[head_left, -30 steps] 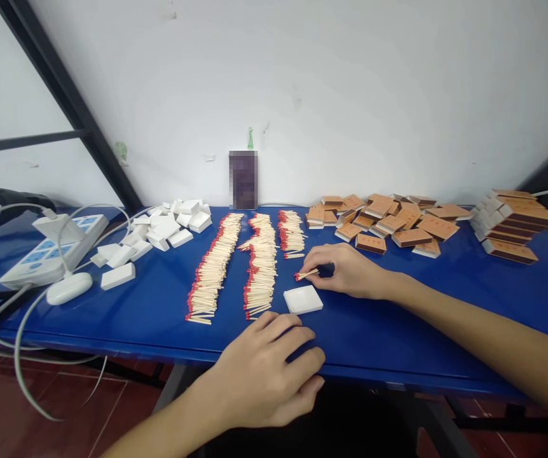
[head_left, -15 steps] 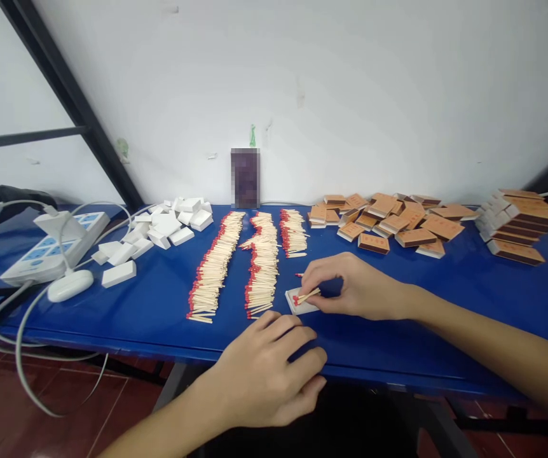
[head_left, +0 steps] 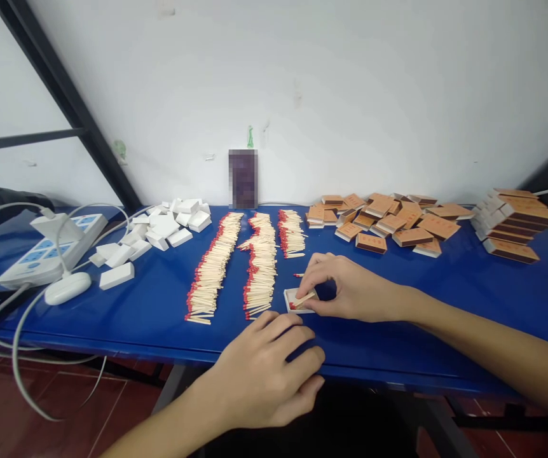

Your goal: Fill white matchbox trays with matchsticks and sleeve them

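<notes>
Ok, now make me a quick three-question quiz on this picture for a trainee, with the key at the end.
1. True or false: the left hand is clutching a white cable.

2. What does the right hand pinch at the small white tray?
A. A power strip
B. Red-headed matches
C. A brown sleeve

3. Fill in: between the pile of white boxes and the brown matchboxes, the laid-out matches form ___ rows.

Key: 1. False; it is loosely curled, with no cable in it. 2. B. 3. Three.
</notes>
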A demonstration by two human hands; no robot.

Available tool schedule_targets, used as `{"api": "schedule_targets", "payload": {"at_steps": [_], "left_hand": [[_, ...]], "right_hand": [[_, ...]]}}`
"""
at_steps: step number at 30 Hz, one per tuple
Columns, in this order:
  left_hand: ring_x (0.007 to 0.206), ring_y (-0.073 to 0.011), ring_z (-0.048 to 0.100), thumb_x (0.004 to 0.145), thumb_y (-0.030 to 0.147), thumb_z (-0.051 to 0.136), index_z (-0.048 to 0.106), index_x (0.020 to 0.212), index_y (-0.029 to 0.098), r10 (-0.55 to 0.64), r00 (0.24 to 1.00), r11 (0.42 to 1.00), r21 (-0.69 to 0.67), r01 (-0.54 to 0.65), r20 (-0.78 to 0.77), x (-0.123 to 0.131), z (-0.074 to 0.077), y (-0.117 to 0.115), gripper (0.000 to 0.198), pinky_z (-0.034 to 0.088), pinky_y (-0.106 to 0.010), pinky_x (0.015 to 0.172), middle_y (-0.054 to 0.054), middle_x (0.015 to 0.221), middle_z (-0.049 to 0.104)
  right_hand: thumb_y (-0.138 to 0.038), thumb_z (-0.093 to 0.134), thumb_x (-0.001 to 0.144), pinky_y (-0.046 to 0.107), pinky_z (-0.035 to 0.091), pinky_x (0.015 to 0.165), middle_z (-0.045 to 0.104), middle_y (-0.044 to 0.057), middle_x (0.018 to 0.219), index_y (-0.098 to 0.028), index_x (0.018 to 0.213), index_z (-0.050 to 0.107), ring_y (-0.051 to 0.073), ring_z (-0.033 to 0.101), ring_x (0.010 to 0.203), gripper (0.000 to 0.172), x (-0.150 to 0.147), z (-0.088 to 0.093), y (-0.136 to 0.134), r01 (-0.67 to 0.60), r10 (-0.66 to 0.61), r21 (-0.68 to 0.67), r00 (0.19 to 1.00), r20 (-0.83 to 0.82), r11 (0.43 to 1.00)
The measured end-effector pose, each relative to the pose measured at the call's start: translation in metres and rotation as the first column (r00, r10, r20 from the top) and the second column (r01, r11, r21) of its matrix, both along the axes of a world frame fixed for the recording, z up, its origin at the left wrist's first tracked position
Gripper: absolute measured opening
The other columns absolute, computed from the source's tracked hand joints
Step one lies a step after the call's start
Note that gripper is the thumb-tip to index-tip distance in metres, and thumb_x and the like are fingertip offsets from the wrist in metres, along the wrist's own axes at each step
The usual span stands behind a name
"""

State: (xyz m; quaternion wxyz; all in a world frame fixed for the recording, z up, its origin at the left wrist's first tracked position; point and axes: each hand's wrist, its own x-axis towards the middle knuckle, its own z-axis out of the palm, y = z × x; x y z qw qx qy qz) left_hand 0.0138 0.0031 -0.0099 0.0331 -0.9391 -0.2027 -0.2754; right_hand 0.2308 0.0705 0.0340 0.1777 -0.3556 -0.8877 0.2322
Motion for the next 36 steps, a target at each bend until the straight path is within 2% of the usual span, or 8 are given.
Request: {"api": "schedule_targets", "payload": {"at_steps": [8, 13, 17, 25, 33, 36], "left_hand": [[0.107, -0.0257, 0.061, 0.093, 0.025, 0.055, 0.065, 0.103, 0.015, 0.025, 1.000, 1.000, -0.007, -0.025, -0.009, 0.0001, 0.0003, -0.0011, 0.017, 0.052, -0.040, 0.089, -0.007, 0.106, 0.068], [0.107, -0.0262, 0.062, 0.094, 0.026, 0.055, 0.065, 0.104, 0.015, 0.040, 0.999, 0.999, -0.020, -0.040, -0.029, 0.0009, 0.0008, -0.0009, 0.018, 0.052, -0.041, 0.089, -0.008, 0.107, 0.067], [0.106, -0.0259, 0.062, 0.094, 0.026, 0.054, 0.065, 0.104, 0.015, 0.042, 0.999, 0.999, -0.027, -0.042, -0.029, 0.0014, 0.0006, 0.0003, 0.019, 0.052, -0.040, 0.089, -0.008, 0.106, 0.067], [0.111, -0.0271, 0.061, 0.094, 0.027, 0.054, 0.065, 0.106, 0.016, 0.056, 0.998, 0.997, -0.046, -0.058, -0.039, 0.0006, 0.0005, -0.0002, 0.020, 0.052, -0.043, 0.094, -0.009, 0.108, 0.067], [0.118, -0.0289, 0.057, 0.093, 0.027, 0.056, 0.065, 0.106, 0.016, 0.075, 0.997, 0.996, -0.039, -0.076, -0.030, 0.0004, 0.0024, -0.0007, 0.019, 0.051, -0.044, 0.096, -0.010, 0.112, 0.066], [0.121, -0.0291, 0.056, 0.092, 0.026, 0.056, 0.065, 0.106, 0.016, 0.091, 0.996, 0.995, -0.036, -0.091, -0.018, 0.0003, 0.0030, -0.0010, 0.019, 0.051, -0.044, 0.097, -0.010, 0.116, 0.065]], "right_hand": [[-0.031, 0.065, 0.087, 0.036, 0.042, 0.084, 0.075, 0.000, 0.084, -0.026, 0.091, 0.077, 0.018, 0.061, 0.085, 0.014, 0.0018, 0.0003, -0.0010, -0.053, 0.054, 0.038, 0.999, -0.009, 0.998], [-0.028, 0.064, 0.089, 0.034, 0.043, 0.085, 0.074, 0.002, 0.086, -0.022, 0.093, 0.075, 0.018, 0.059, 0.086, 0.014, 0.0036, -0.0037, 0.0002, -0.180, 0.180, 0.150, 0.984, 0.013, 0.972], [-0.025, 0.061, 0.090, 0.033, 0.043, 0.080, 0.073, 0.003, 0.084, -0.021, 0.090, 0.074, 0.018, 0.059, 0.083, 0.013, 0.0036, -0.0054, 0.0011, -0.207, 0.207, 0.201, 0.978, 0.022, 0.957], [-0.025, 0.064, 0.089, 0.032, 0.044, 0.081, 0.075, 0.002, 0.088, -0.021, 0.097, 0.073, 0.017, 0.055, 0.084, 0.013, 0.0045, -0.0071, 0.0026, -0.220, 0.223, 0.140, 0.975, -0.003, 0.965], [-0.023, 0.061, 0.090, 0.036, 0.045, 0.086, 0.076, 0.001, 0.092, -0.023, 0.101, 0.073, 0.017, 0.059, 0.085, 0.016, 0.0056, -0.0058, 0.0024, -0.212, 0.214, 0.099, 0.977, -0.003, 0.972], [-0.025, 0.063, 0.089, 0.034, 0.048, 0.084, 0.076, 0.002, 0.093, -0.023, 0.101, 0.073, 0.018, 0.061, 0.088, 0.016, 0.0054, -0.0056, 0.0025, -0.197, 0.207, 0.129, 0.975, -0.074, 0.972]]}}
